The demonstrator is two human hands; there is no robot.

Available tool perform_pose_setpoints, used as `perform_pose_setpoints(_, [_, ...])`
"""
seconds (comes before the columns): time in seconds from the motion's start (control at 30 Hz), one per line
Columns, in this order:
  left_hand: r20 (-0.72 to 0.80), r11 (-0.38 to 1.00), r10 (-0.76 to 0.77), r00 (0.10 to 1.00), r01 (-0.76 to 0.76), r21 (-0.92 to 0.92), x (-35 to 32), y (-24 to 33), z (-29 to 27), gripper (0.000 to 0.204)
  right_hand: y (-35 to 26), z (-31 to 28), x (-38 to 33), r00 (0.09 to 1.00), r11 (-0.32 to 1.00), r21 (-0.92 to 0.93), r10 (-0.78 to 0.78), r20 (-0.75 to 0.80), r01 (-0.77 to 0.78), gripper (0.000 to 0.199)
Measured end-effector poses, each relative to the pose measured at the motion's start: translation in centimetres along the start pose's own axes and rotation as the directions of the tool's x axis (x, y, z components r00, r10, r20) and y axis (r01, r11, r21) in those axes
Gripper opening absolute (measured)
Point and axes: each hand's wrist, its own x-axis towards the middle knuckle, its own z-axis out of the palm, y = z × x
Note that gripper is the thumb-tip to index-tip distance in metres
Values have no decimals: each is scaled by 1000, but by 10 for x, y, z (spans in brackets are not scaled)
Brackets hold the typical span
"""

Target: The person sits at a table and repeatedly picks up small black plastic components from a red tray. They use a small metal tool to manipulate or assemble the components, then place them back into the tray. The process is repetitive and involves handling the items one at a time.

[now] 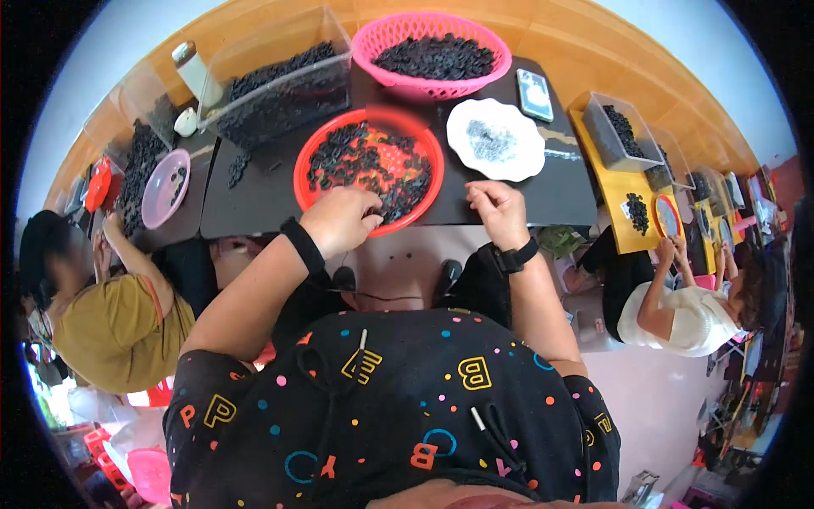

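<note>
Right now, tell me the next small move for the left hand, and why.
Probably pinch one of the dark pieces in the red basket with the left hand: its bent fingers are at the near rim, beside them. The right hand is apart, nearer the white plate; whether it holds anything I cannot tell.

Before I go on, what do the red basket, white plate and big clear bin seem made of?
Red basket: probably plastic, slightly glossy; smooth, evenly coloured rim.
White plate: smooth, plastic or ceramic; its scalloped edge doesn't settle which.
Big clear bin: likely hard, transparent plastic; black pieces show through its wall.
</note>
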Motion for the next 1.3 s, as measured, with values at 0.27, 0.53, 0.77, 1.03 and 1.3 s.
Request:
perform_pose_setpoints(0.27, [-213, 998, -10, 977, -4, -62, -1, -12, 24, 15, -11, 2, -3, 1000, 999, -40, 3, -5, -3, 12])
perform_pose_setpoints(0.53, [-360, 984, -87, 929, 23, -179, 1, -24, 29, 11, -9, 1, -2, 1000, 997, -76, -11, -10, 10, 12])
perform_pose_setpoints(0.77, [-546, 893, -322, 773, 57, -446, -6, -45, 4, 7, -7, 3, -2, 1000, 998, -56, -17, -4, 16, 13])
perform_pose_setpoints(1.03, [-427, 699, -539, 726, 102, -708, -24, -81, -20, 14, -6, 3, -3, 1000, 999, -42, 9, -6, -10, 13])
perform_pose_setpoints(1.3, [-472, 807, -437, 765, 102, -582, -22, -93, 5, 20, -1, 1, -2, 999, 999, -22, 33, 2, -33, 13])
